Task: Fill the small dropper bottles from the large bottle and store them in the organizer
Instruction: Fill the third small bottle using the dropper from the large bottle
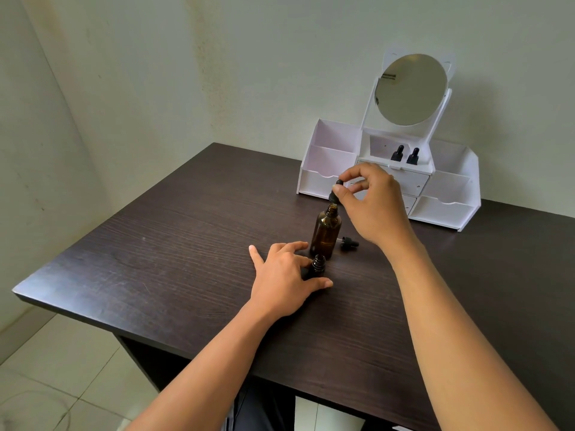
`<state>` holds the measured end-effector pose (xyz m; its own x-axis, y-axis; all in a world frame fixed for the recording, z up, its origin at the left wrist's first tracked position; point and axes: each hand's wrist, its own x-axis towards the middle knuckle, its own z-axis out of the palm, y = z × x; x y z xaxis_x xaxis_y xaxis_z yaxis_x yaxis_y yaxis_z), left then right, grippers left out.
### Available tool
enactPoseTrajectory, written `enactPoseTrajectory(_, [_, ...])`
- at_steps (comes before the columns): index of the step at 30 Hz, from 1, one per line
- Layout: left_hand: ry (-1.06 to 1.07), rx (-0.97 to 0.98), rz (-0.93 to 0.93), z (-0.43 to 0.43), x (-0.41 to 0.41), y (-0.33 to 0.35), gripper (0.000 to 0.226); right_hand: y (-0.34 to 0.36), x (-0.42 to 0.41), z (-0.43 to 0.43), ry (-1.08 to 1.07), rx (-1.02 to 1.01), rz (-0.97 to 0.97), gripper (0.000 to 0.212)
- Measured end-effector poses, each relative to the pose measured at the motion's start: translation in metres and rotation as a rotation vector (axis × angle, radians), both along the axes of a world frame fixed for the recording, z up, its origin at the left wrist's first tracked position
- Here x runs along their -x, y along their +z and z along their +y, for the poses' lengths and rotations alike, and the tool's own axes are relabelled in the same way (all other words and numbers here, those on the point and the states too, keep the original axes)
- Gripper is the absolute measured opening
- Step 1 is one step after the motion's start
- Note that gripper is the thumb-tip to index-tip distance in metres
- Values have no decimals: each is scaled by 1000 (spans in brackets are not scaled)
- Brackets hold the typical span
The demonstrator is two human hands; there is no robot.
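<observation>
While the white organizer with its round mirror stands far right on the dark table, two capped dropper bottles upright in its middle compartment, the large amber bottle stands upright nearer, open neck up. The right hand pinches a dropper just above that neck, bulb up. A loose dropper cap lies sideways just right. The left hand grips the small bottle, upright, between thumb and forefinger, its other fingers spread.
</observation>
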<state>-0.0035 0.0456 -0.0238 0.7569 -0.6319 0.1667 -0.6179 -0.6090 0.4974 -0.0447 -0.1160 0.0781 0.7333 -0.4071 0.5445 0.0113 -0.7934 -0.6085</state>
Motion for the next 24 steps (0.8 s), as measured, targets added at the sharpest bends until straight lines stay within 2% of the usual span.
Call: enactPoseTrajectory(24, [-10,4,-5,0,-2,-2,52,-6,-5,0,-22,-38,87,7])
